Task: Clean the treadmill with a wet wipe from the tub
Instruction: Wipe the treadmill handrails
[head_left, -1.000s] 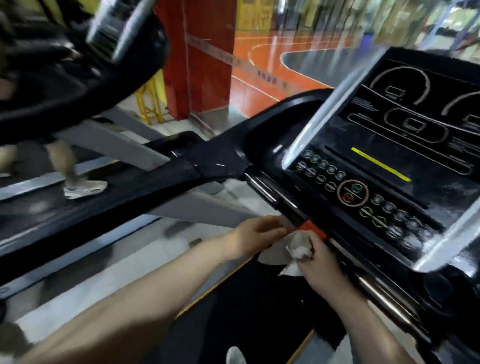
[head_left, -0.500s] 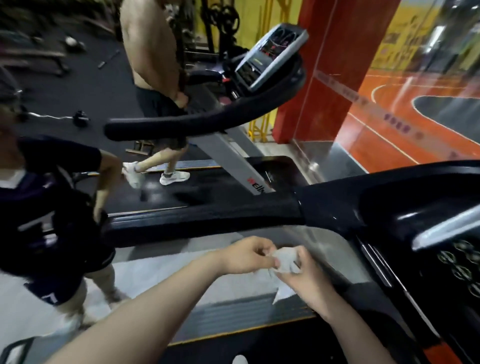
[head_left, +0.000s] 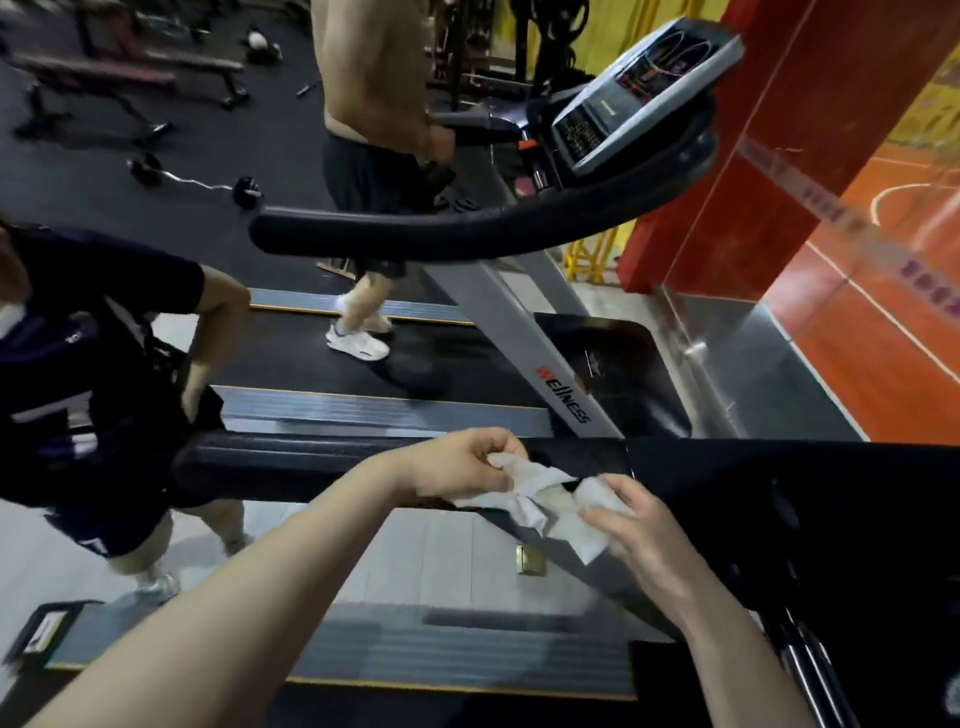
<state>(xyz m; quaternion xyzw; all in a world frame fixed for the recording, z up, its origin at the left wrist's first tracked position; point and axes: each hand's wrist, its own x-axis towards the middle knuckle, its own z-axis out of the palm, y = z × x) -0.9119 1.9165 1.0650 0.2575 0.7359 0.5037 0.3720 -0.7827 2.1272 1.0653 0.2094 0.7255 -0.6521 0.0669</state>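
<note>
Both hands — left hand (head_left: 457, 462), right hand (head_left: 636, 530) — pinch the wet wipe (head_left: 540, 499).

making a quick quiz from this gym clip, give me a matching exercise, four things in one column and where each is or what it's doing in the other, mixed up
Things:
1. wet wipe
2. curl bar
3. left hand
4. white shoes

Places or states:
A. on the neighbouring treadmill's belt
B. pinching one end of the wipe
C. lying on the dark gym floor
D. stretched between both hands

Pairs: 1-D, 2-C, 3-B, 4-A
</note>
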